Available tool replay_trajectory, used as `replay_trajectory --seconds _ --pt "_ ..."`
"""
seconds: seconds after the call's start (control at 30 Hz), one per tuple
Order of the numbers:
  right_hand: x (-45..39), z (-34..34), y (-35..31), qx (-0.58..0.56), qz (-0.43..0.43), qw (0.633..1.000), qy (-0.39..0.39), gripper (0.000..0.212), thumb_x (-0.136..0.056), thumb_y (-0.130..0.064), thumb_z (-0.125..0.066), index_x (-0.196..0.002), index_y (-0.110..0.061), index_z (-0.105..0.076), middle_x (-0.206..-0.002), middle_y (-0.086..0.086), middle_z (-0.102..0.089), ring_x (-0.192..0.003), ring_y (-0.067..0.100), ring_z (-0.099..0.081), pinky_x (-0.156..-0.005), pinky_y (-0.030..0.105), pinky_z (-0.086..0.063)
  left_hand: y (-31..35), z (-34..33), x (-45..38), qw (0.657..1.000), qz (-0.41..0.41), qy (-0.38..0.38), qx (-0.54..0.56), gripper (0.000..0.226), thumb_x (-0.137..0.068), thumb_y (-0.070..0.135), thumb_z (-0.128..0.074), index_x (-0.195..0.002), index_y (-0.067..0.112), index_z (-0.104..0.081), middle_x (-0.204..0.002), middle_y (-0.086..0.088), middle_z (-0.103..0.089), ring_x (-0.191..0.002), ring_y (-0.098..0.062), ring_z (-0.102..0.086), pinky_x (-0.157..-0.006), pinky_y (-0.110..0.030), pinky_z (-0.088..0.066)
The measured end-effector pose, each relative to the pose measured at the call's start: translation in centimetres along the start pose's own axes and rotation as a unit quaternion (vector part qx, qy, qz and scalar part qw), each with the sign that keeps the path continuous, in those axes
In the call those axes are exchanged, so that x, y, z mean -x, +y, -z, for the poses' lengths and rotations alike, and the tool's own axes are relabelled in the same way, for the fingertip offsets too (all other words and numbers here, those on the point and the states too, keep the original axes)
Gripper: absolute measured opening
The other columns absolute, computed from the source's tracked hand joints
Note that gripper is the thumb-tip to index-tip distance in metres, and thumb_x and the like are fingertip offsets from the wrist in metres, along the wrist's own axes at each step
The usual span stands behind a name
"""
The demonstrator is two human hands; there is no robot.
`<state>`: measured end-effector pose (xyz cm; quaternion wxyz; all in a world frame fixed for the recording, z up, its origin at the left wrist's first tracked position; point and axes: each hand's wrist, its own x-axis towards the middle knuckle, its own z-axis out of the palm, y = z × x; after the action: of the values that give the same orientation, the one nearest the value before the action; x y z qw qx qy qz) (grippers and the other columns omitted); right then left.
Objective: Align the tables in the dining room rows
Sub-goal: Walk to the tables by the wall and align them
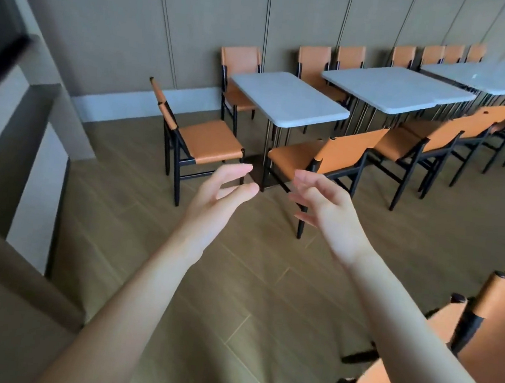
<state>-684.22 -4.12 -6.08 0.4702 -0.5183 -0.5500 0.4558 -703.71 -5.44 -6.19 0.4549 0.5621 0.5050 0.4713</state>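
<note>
A row of white-topped tables runs along the far wall. The nearest small table (289, 100) stands on a metal pedestal, apart from the larger second table (396, 88), and a third table (487, 77) lies further right, blurred. My left hand (219, 194) and my right hand (327, 211) are stretched out in front of me over the floor, fingers apart and curved, holding nothing. Both hands are well short of the nearest table, in front of its two near chairs.
Orange chairs with black frames ring the tables: one (200, 142) at the small table's left end, one (326, 158) at its near side, several more along both sides. Another orange chair (434, 350) is close at my lower right. A stepped ledge (29, 168) runs along the left.
</note>
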Motion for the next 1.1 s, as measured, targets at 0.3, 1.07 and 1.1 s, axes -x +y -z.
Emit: replay_trajectory --seconds 0.3,1.07,1.1 --pt "-14.3 0.3 -0.6 -0.013 0.011 1.0 0.0 0.029 -0.102 -0.013 -0.049 -0.117 -0.03 -0.067 -0.124 -0.008 -0.066 -0.121 0.015 -0.062 -0.096 0.032 -0.056 -0.5 1.1 -15.0 1.0 -0.007 -0.004 0.004 0.043 -0.081 0.049 -0.063 -0.124 0.05 -0.062 -0.132 0.028 -0.06 -0.121 0.008 -0.057 -0.112 -0.04 -0.044" --pt "-46.9 0.8 0.7 -0.018 -0.029 0.994 0.102 0.021 -0.102 -0.019 -0.055 -0.118 -0.024 -0.069 -0.12 -0.003 -0.07 -0.115 0.014 -0.067 -0.102 0.042 -0.054 -3.0 2.1 -52.5 0.994 -0.019 -0.108 0.001 0.029 -0.091 0.043 -0.065 -0.12 0.044 -0.066 -0.122 0.031 -0.063 -0.118 0.003 -0.058 -0.111 -0.037 -0.045" --pt "-48.1 1.0 0.7 -0.019 -0.03 0.993 0.111 0.022 -0.102 -0.019 -0.055 -0.118 -0.024 -0.069 -0.121 -0.003 -0.07 -0.115 0.014 -0.066 -0.102 0.042 -0.054 -3.0 2.0 -54.1 0.993 -0.02 -0.117 -0.003 0.03 -0.09 0.046 -0.066 -0.12 0.044 -0.066 -0.123 0.03 -0.063 -0.118 0.002 -0.058 -0.11 -0.037 -0.044"
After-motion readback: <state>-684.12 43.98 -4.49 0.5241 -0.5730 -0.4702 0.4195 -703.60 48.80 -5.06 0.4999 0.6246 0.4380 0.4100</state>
